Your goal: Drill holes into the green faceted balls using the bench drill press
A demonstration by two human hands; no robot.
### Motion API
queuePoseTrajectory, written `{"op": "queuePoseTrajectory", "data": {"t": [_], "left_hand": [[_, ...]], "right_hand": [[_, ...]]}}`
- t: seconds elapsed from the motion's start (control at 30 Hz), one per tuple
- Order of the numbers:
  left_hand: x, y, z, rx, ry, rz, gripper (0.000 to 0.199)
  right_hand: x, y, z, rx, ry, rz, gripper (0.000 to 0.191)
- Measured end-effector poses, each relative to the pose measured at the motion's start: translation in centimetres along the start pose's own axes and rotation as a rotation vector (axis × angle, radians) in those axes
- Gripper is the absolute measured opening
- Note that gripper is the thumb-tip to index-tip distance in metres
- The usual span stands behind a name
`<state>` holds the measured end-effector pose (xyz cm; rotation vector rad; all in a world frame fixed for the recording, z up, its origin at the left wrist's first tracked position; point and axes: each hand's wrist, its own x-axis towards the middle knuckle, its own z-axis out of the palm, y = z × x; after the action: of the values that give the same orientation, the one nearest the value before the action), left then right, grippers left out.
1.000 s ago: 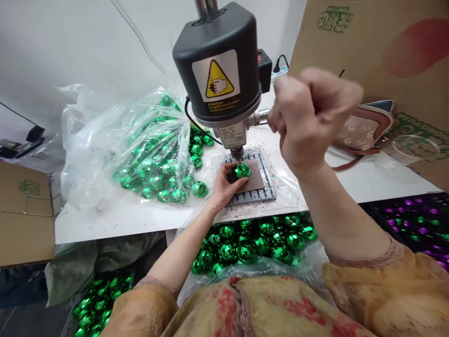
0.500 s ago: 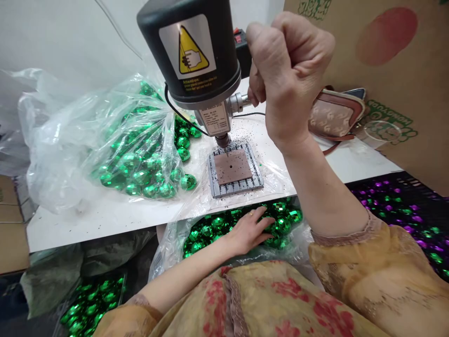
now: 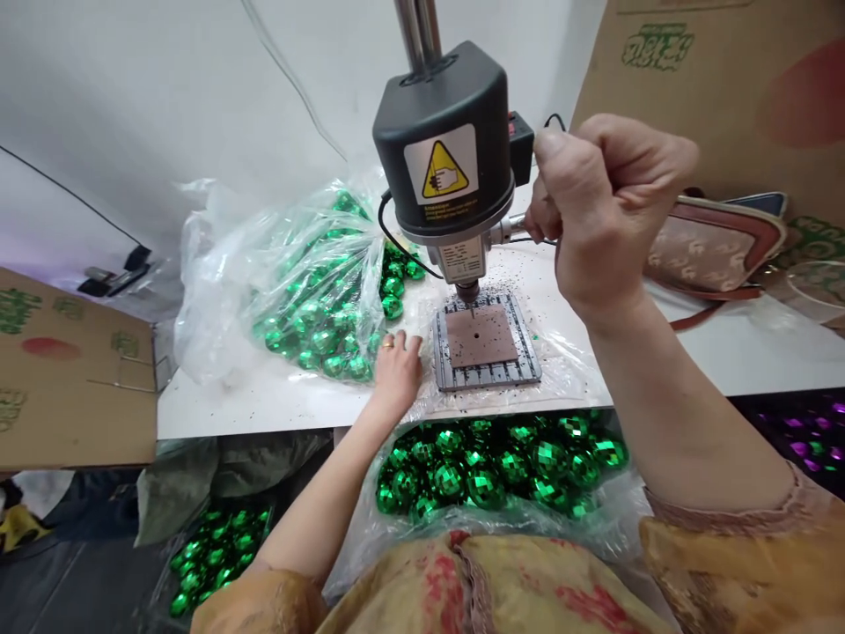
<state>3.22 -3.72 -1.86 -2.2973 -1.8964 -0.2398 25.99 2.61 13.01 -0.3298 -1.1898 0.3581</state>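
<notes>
My right hand (image 3: 604, 207) is closed in a fist around the feed handle (image 3: 511, 227) of a small black bench drill (image 3: 455, 141). Under its chuck (image 3: 468, 292) a brown square plate (image 3: 484, 336) with one small dark hole lies on the grooved metal base (image 3: 488, 377), specked with dark shavings. Left of the base, my left hand (image 3: 398, 365) reaches over the table with its fingers curled down on a green faceted ball, which the hand almost wholly hides. More green faceted balls (image 3: 323, 339) lie beside it, in and around a clear plastic bag (image 3: 224, 264).
Below the table edge, a plastic-lined container in front of me holds many green balls (image 3: 485, 484). Another crate of green balls (image 3: 217, 546) stands lower left. A pink and brown bag (image 3: 713, 242) lies at right by a cardboard box (image 3: 713, 97). Another cardboard box (image 3: 79, 379) is at left.
My left hand has left the balls in the lap container and moved up and left to the balls on the table. My right hand stays on the handle. The view has shifted left.
</notes>
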Motion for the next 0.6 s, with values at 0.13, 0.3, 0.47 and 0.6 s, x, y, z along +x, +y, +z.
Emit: {"op": "queuePoseTrajectory", "data": {"t": [0.13, 0.3, 0.47, 0.6], "left_hand": [[0.6, -2.4, -0.6, 0.226, -0.209, -0.12, 0.024], [-0.4, -2.9, -0.3, 0.009, -0.15, -0.092, 0.021], [0.3, -1.9, -1.9, -0.828, 0.158, -0.19, 0.038], [2.0, 0.1, -2.6, -1.623, 0.06, -0.451, 0.039]], "right_hand": [[0.0, -0.1, 0.0, -0.036, -0.009, 0.011, 0.057], [-0.2, 0.0, 0.0, -0.047, 0.013, 0.023, 0.058], [-0.4, 0.0, -0.2, -0.069, 0.005, 0.024, 0.057], [-0.4, -0.1, -0.2, -0.085, 0.009, 0.042, 0.059]]}}
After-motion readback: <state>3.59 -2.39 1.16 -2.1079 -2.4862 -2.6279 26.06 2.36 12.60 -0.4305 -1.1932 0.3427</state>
